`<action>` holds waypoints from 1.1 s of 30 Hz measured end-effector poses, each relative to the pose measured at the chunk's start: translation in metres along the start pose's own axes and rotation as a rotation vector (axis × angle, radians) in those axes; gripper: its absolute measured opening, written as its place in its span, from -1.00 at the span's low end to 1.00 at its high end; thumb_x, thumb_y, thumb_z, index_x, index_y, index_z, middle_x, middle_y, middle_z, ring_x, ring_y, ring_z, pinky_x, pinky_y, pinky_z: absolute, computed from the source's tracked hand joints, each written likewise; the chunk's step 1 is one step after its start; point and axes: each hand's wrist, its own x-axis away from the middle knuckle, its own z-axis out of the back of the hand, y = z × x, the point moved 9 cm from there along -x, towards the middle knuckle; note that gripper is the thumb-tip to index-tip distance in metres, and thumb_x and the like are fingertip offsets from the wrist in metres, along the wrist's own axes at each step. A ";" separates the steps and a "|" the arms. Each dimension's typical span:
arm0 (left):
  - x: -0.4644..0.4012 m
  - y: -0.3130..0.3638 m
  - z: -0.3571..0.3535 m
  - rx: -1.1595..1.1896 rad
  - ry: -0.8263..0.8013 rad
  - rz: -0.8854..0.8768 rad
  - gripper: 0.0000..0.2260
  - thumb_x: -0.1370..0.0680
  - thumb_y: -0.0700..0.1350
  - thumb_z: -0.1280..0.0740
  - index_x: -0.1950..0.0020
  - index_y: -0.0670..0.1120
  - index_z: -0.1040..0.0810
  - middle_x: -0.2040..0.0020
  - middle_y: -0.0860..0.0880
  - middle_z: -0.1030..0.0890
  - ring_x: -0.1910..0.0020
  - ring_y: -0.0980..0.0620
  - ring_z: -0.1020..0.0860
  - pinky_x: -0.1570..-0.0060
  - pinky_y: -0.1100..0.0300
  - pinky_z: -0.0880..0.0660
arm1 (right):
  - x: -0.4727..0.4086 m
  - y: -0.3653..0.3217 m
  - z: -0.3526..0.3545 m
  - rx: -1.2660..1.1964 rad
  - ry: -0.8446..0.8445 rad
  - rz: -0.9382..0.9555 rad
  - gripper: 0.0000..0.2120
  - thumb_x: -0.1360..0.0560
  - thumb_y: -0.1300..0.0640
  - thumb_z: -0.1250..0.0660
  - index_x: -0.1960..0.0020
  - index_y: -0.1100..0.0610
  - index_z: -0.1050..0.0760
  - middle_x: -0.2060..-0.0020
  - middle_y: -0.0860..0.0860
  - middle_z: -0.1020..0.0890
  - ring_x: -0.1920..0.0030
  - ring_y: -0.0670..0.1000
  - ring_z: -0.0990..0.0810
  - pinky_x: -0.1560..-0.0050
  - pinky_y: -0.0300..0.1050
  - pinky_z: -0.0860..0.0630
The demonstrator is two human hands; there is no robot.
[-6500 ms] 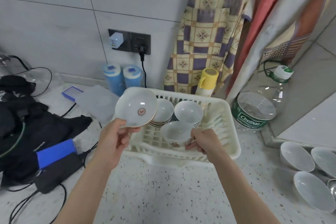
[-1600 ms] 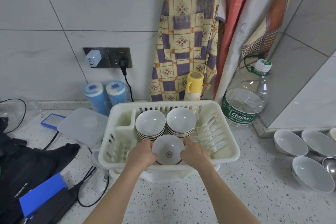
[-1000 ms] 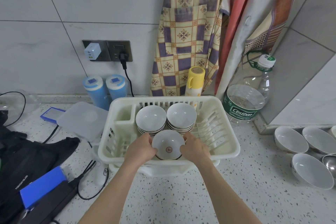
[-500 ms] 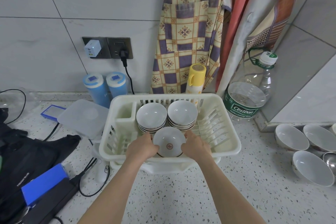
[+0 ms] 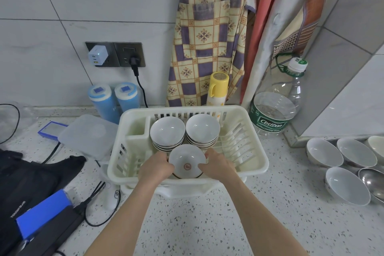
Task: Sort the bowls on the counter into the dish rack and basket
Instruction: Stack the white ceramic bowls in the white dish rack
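Because it is being settled at the near end of the dish rack [image 5: 258, 169], the marked bowl [image 5: 187, 161] sits clasped between the left hand [image 5: 154, 169] and right hand [image 5: 218, 167], just before two bowl stacks [image 5: 202, 130].

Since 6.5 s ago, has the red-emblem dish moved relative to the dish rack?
Yes. The red-emblem dish went from above the dish rack's left edge down into its front, before the two bowl stacks.
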 end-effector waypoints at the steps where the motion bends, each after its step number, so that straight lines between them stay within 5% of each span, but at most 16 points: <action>1: 0.002 0.001 0.001 0.000 0.001 0.003 -0.84 -0.36 -0.15 -0.25 0.37 0.01 -0.30 0.43 0.05 -0.39 0.43 0.02 -0.39 0.41 0.21 -0.22 | 0.000 0.000 0.000 0.001 0.000 -0.006 -0.56 -0.49 -0.09 -0.26 -0.31 0.05 -0.35 -0.13 0.04 -0.57 -0.13 0.10 -0.54 0.04 -0.10 -0.34; 8: 0.014 0.004 0.012 0.063 0.122 0.004 -0.78 -0.45 -0.07 -0.24 0.37 -0.03 -0.28 0.44 0.04 -0.36 0.44 0.00 -0.35 0.41 0.20 -0.21 | 0.011 -0.006 0.018 -0.043 0.254 -0.040 -0.76 -0.59 0.11 -0.08 -0.18 0.17 -0.40 0.04 0.08 -0.61 0.16 0.09 -0.49 0.19 -0.11 -0.35; 12: 0.026 0.008 0.024 0.099 0.277 -0.047 -0.88 -0.54 -0.03 -0.25 0.11 -0.05 -0.50 0.20 0.07 -0.57 0.21 -0.02 -0.55 0.22 0.13 -0.46 | 0.030 -0.015 0.034 -0.156 0.439 0.125 -0.75 -0.59 0.16 -0.13 -0.25 0.10 -0.40 0.09 0.01 -0.65 0.19 0.06 -0.56 0.28 -0.11 -0.37; 16: 0.037 0.009 0.033 0.178 0.419 -0.127 -0.84 -0.57 -0.03 -0.28 -0.12 0.01 -0.55 0.10 0.11 -0.64 0.14 0.01 -0.61 0.18 0.13 -0.49 | 0.056 -0.011 0.044 -0.618 0.373 0.374 -0.78 -0.59 0.20 -0.22 -0.19 0.03 -0.49 0.09 -0.18 -0.67 0.39 -0.13 -0.49 0.29 -0.24 -0.44; 22: 0.084 0.024 0.036 0.731 0.626 -0.254 -0.85 -0.58 -0.16 -0.34 -0.11 0.06 -0.55 0.07 0.23 -0.59 0.10 0.34 -0.55 0.16 0.35 -0.38 | 0.099 0.074 0.069 -1.040 0.440 0.320 -0.74 -0.59 0.25 -0.20 -0.09 -0.09 -0.51 0.20 -0.05 -0.70 0.40 -0.12 -0.45 0.32 -0.19 -0.44; 27: 0.137 0.096 -0.026 0.903 0.542 -0.382 -0.81 -0.58 -0.21 -0.36 -0.01 0.11 -0.57 0.10 0.10 -0.65 0.11 0.26 -0.57 0.26 0.46 -0.42 | 0.130 0.181 0.082 -1.232 0.564 0.115 -0.79 -0.61 0.24 -0.21 -0.07 0.00 -0.55 0.25 0.04 -0.70 0.45 -0.09 -0.41 0.39 -0.28 -0.44; 33: 0.162 0.220 -0.157 0.562 0.124 -0.457 -0.87 -0.56 0.00 -0.36 0.03 0.26 -0.50 0.13 0.17 -0.61 0.10 0.23 -0.54 0.26 0.37 -0.48 | 0.144 0.295 0.104 -1.320 0.623 -0.132 -0.82 -0.59 0.22 -0.22 -0.04 0.02 -0.56 0.26 0.05 -0.70 0.48 -0.11 -0.40 0.40 -0.30 -0.41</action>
